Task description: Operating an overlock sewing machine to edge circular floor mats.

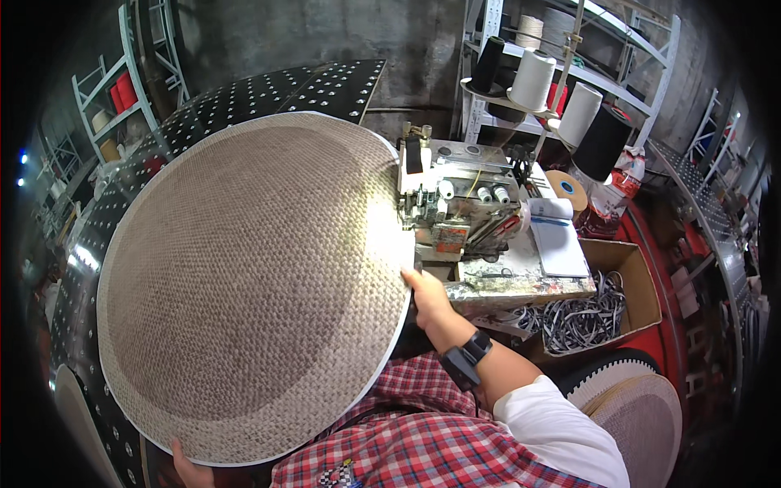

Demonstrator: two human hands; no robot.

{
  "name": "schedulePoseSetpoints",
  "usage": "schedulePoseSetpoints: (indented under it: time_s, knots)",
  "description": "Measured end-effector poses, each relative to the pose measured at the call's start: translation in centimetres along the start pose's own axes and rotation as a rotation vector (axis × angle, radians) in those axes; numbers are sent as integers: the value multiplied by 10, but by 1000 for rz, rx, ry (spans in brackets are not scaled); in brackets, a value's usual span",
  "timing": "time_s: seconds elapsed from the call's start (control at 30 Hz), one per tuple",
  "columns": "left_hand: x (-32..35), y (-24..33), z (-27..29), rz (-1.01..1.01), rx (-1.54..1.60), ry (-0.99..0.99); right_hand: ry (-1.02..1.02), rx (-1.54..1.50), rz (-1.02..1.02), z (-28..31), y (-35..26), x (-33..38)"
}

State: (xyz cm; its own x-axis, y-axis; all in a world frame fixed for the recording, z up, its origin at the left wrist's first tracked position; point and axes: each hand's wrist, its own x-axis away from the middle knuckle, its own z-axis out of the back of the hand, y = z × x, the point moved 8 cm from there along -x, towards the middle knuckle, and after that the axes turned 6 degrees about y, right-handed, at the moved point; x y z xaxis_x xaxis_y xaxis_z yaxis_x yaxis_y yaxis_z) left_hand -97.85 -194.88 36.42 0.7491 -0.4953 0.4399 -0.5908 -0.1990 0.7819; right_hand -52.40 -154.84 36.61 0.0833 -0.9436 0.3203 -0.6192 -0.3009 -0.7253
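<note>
A large round woven mat [260, 276], beige-brown with a darker broad ring and white edging, is held up in front of me. My right hand [429, 294] grips its right edge, just below the sewing machine [460, 199]. At the lower left rim my left hand [192, 469] holds the mat, thumb on the near face and the other fingers hidden. The mat's upper right edge lies close against the machine, whose lamp lights it brightly. Whether the edge is under the needle I cannot tell.
Thread cones [533, 80] stand above the machine. A notepad [560, 248] lies on the machine table. Right of it, a cardboard box [634, 272] holds tangled edging strips [582, 321]. More round mats [643, 423] are stacked at lower right. A dotted black table [325, 89] extends behind.
</note>
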Motion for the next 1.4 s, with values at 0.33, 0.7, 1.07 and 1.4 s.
schedulePoseSetpoints:
  time_s: [0.33, 0.7, 1.07, 1.4]
  knots:
    - [-34, 39, -20, -51, 129, -86, 272, 671, 278, 139, -11, 56]
    - [-10, 29, -51, -132, -306, -377, 301, 2219, 376, 286, -41, -54]
    - [-31, 37, -66, 1, -164, -114, 212, 2210, 276, 299, -49, -88]
    - [20, 4, -71, 252, -506, -383, 176, 2230, 255, 319, -70, -74]
